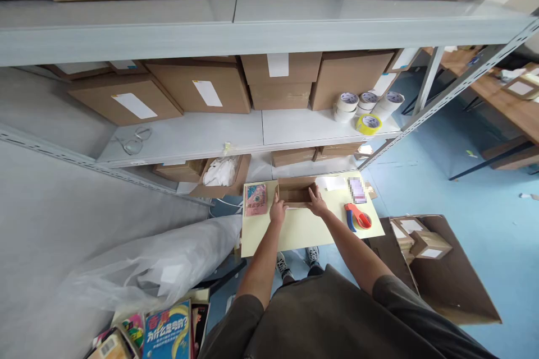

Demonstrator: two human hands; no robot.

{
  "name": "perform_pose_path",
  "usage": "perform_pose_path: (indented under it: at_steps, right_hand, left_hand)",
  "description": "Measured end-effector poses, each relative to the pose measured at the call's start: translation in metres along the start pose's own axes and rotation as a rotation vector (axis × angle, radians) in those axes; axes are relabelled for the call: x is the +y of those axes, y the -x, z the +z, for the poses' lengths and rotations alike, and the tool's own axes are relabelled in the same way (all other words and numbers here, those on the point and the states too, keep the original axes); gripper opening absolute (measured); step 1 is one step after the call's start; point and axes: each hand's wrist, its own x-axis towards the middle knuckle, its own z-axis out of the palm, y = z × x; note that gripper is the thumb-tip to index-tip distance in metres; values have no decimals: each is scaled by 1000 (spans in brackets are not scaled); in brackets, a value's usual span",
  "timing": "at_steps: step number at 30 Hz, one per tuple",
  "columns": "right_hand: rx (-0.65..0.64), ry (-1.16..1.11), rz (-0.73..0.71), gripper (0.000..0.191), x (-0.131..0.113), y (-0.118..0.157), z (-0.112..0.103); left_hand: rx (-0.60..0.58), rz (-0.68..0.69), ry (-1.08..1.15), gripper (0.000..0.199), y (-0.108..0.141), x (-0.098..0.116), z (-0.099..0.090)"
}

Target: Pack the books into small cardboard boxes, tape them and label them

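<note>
A small open cardboard box (pixel 296 189) stands on a pale yellow table (pixel 290 233), its inside facing up and no contents visible. My left hand (pixel 277 210) grips its near left corner, and my right hand (pixel 317 203) holds the near right corner. Both hands are closed on the box walls, with some fingers hidden. Left of the box lies a pink book (pixel 255 200). To the right are white paper (pixel 332 183), a blurred phone-like rectangle (pixel 357 190) and a red and blue tape dispenser (pixel 357 217).
A grey shelf (pixel 202 137) behind the table bears cardboard boxes (pixel 219 87), tape rolls (pixel 347 102) and glasses (pixel 133 143). On the floor at right sits a large carton (pixel 457 275) with small boxes inside. Plastic wrap (pixel 185 252) and books (pixel 168 331) are at left.
</note>
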Motion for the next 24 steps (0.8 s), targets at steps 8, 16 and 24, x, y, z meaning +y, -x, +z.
perform_pose_path:
  at_steps: [8,16,24]
  right_hand:
    - [-20,-106,-23,100,12,-21,-8]
    - [73,-86,-159,96,11,-10,-28]
    - [145,-169,-416,76,-47,10,-27]
  left_hand:
    - [38,10,29,59,-6,18,-1]
    - [268,-29,-14,76,33,35,6]
    - [518,32,105,57,64,2,-23]
